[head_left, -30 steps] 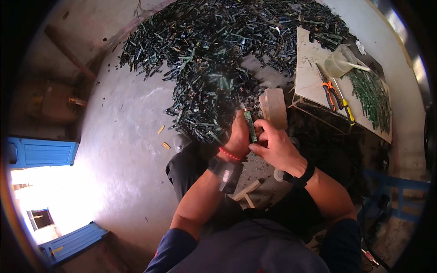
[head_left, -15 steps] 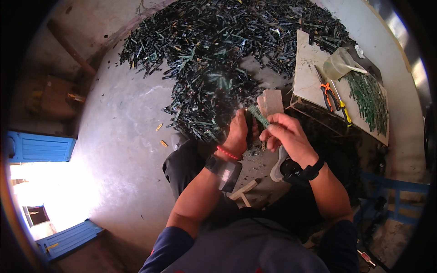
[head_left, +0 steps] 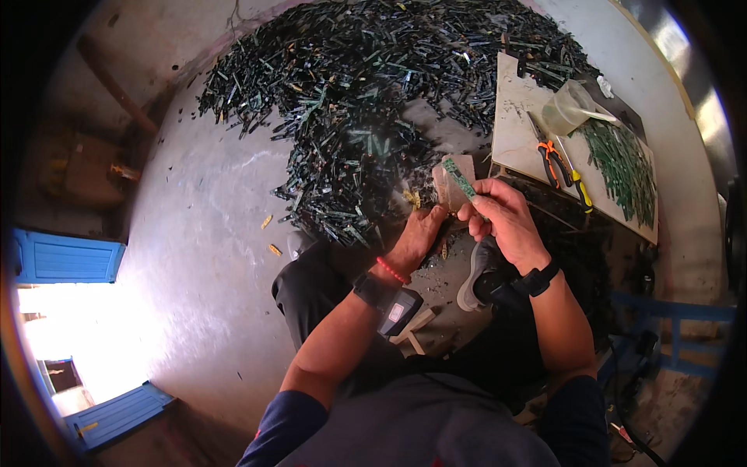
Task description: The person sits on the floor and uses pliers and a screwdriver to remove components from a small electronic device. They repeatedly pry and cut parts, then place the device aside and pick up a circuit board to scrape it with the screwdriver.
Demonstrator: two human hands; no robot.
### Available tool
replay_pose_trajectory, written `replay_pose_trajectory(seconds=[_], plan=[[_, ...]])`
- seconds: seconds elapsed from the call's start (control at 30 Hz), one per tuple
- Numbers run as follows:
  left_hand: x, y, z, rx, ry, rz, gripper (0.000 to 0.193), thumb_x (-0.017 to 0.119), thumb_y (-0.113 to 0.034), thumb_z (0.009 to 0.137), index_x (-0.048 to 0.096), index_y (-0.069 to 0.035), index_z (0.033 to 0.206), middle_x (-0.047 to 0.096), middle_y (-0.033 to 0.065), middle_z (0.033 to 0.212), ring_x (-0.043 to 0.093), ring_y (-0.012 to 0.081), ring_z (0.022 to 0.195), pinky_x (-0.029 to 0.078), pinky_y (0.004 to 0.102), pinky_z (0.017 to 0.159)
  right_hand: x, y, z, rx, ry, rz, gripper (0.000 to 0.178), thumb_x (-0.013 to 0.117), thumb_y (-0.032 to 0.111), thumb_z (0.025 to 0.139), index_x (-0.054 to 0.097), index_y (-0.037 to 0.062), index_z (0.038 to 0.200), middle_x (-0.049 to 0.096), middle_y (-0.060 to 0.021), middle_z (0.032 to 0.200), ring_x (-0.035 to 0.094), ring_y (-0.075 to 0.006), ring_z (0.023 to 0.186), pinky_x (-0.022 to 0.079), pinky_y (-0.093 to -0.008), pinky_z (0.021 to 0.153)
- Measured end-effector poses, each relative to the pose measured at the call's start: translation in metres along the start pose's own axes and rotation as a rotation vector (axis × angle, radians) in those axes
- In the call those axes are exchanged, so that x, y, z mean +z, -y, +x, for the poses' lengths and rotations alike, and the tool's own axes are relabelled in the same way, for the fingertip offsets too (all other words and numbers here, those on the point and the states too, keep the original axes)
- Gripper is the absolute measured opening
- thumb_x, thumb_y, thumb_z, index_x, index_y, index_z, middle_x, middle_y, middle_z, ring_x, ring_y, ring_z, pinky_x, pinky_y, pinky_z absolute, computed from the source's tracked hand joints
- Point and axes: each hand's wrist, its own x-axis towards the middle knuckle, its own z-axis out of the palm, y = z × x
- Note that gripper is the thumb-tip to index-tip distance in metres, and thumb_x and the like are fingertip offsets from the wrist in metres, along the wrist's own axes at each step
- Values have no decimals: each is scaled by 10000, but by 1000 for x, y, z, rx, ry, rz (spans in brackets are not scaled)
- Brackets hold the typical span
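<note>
A narrow green circuit board strip (head_left: 457,176) is pinched between the thumb and fingers of my right hand (head_left: 502,214), its far end pointing up and left. My left hand (head_left: 419,237) is just to the left and slightly lower, fingers curled and turned away, so whatever they grip is hidden. A small yellow piece (head_left: 412,199) shows just beyond the left fingertips; I cannot tell whether it is touched. Behind the strip stands a pale block (head_left: 462,165).
A heap of dark and green strips (head_left: 334,117) covers the floor ahead. On the right, a low board (head_left: 517,117) bears orange-handled pliers (head_left: 552,163), a yellow-handled screwdriver (head_left: 581,191), a clear plastic jug (head_left: 566,107) and piled green strips (head_left: 618,167). Yellow pieces (head_left: 275,250) lie on the floor at left.
My right hand has lifted the strip a little and turned it more to view. My left hand has shifted down and right, and a yellow piece now shows beyond its fingertips.
</note>
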Motion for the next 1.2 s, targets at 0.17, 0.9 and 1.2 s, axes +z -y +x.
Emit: replay_pose_trajectory(seconds=[0.17,0.9,1.2], plan=[[8,-8,-5,-76,75,-76,340,294,-263,966,537,-32,908,522,41,604,470,120,498,365,280,465,0,-3,3,-15,-30,-1,126,505,86,941,521,10,1041,637,-72,800,548,-71,587,470,-205,521],[5,44,12,-117,-87,-417,348,368,-357,998,566,-74,1038,611,57,924,569,186,814,471,294,738,36,-17,3,-909,-503,-877,79,560,19,813,487,27,843,538,-151,774,537,-363,760,439,-463,668],[10,-18,-3,-420,-1,-600,501,333,-506,963,462,-111,683,420,10,536,364,142,417,252,272,414,-105,16,-153,-637,-1172,-1009,89,591,107,905,578,22,930,568,-105,788,530,-185,687,441,-297,645]])
